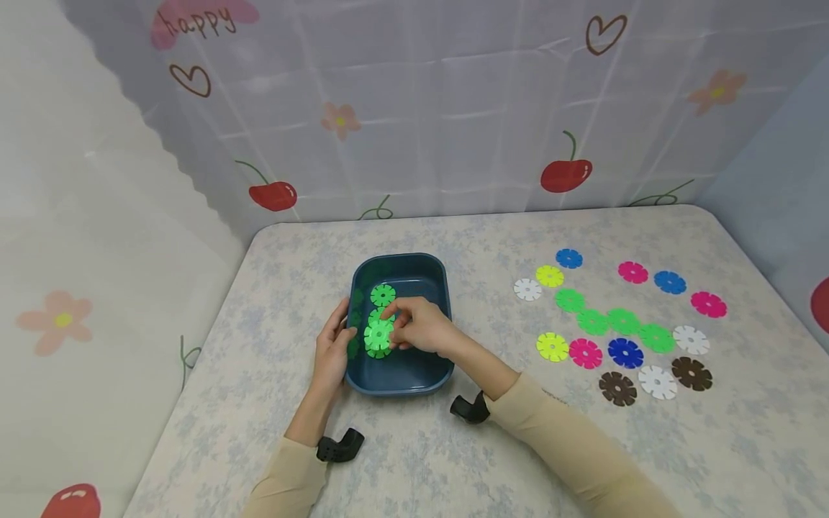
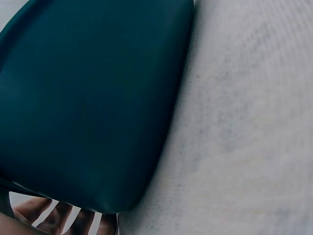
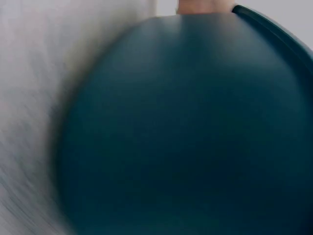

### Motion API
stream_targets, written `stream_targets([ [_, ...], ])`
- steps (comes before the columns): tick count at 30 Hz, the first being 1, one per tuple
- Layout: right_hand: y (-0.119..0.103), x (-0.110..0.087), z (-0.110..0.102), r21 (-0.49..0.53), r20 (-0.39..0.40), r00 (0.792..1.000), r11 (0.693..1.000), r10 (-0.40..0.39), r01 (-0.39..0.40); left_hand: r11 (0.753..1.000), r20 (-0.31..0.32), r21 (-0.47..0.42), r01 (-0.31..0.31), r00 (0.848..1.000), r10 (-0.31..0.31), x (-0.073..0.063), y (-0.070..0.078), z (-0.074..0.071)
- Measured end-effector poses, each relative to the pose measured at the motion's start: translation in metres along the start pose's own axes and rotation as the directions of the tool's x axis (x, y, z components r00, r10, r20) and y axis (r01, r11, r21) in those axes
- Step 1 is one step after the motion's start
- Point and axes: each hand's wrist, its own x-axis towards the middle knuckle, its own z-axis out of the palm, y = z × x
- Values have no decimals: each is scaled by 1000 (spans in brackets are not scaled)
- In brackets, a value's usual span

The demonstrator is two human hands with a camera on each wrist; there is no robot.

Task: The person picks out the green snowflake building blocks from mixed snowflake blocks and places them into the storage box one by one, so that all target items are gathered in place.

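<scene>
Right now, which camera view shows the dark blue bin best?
The head view: it frames the whole bin and the green discs inside from above, though the left hand and right hand cover parts. Each wrist view shows only a cropped close-up of the bin's outside.

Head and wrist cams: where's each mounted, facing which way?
Head: on the head, facing forward and down at tray and discs; shows left hand, right hand, sleeves.
Left wrist: on that wrist, facing the tray's outside; fingers show at bottom left.
Right wrist: on that wrist, facing the tray's outside; skin at top, whose hand unclear.
Shared: both wrist views show the tray's outside.
</scene>
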Motion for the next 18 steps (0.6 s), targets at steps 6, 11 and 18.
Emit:
stream_targets([
  [6, 9, 1, 9, -70, 42, 999, 997, 25, -22, 1000, 3, 1, 1, 1000, -1, 0, -1, 0],
  [11, 14, 0, 13, -81, 79, 996, 996, 44, -37, 1000, 4, 3, 7, 1000, -7, 0, -1, 0],
  [18, 15, 1, 16, -113, 113, 991, 992, 73, -60, 1000, 1, -3, 7, 1000, -7, 0, 0, 0],
])
